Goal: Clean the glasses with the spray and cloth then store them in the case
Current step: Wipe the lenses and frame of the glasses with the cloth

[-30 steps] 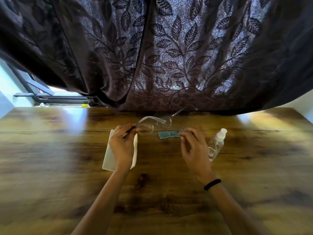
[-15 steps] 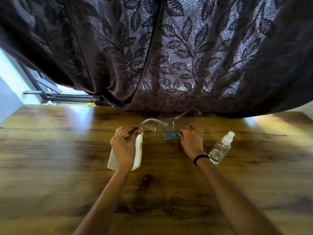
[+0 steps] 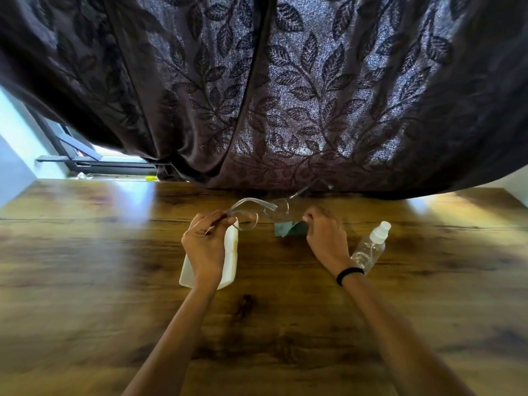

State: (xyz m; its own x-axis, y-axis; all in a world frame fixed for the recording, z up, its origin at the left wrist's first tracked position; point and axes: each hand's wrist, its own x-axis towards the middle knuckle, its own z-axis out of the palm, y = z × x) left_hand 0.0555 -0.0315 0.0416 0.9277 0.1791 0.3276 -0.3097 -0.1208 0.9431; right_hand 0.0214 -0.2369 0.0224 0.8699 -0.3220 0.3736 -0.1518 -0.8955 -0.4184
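Note:
Clear-framed glasses (image 3: 258, 211) hang just above the wooden table (image 3: 114, 281), with my left hand (image 3: 204, 244) shut on one temple arm. The other temple arm points toward the curtain. A small teal cloth (image 3: 287, 228) lies on the table below the glasses, and my right hand (image 3: 324, 235) pinches its right corner. The white glasses case (image 3: 230, 258) lies under my left hand, partly hidden by it. A clear spray bottle (image 3: 370, 247) with a white cap lies tilted just right of my right wrist.
A dark leaf-patterned curtain (image 3: 285, 95) hangs over the table's far edge, close behind the glasses. A window frame (image 3: 85, 161) shows at the far left. Bare wood stretches to both sides and toward me.
My right hand has moved forward from near the spray bottle to the cloth and closed on its corner. The left hand still holds the glasses in nearly the same place.

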